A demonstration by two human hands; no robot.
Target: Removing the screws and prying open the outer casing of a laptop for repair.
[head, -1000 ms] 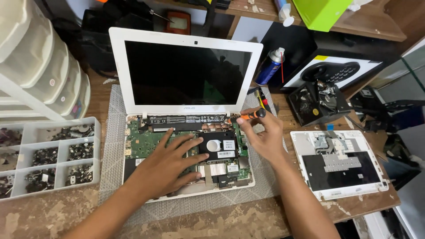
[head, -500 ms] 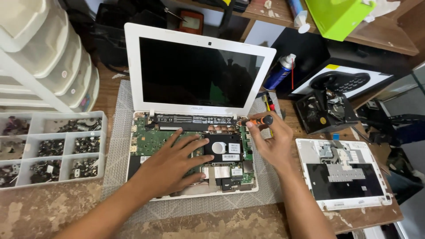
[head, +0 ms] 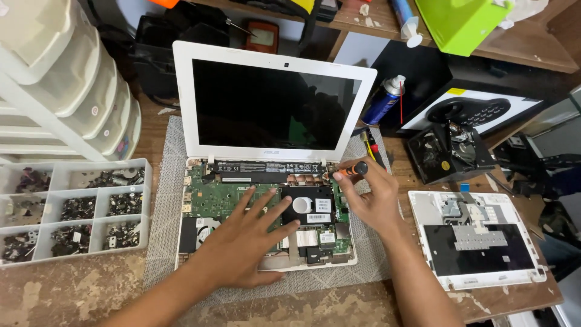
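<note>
Laptop [head: 266, 157] open on grey mat [head: 163, 200] mid-tabletop [head: 72, 290], base uncovered with green board exposed, same spot as a second ago though view now closer. Left hand [head: 245, 239] flat on board as before, fingers spread, holding nothing. Right hand [head: 369, 197] shifted slightly at right hinge corner, fingers pinching small orange-black screwdriver [head: 351, 169] — likely same screw being worked.

White plastic laptop [head: 269, 151] with glossy black screen, matt green circuit board [head: 227, 197], grey woven mat [head: 163, 200], worn wooden bench [head: 66, 290], translucent plastic parts tray [head: 75, 172], glossy blue metal spray can [head: 383, 102].
</note>
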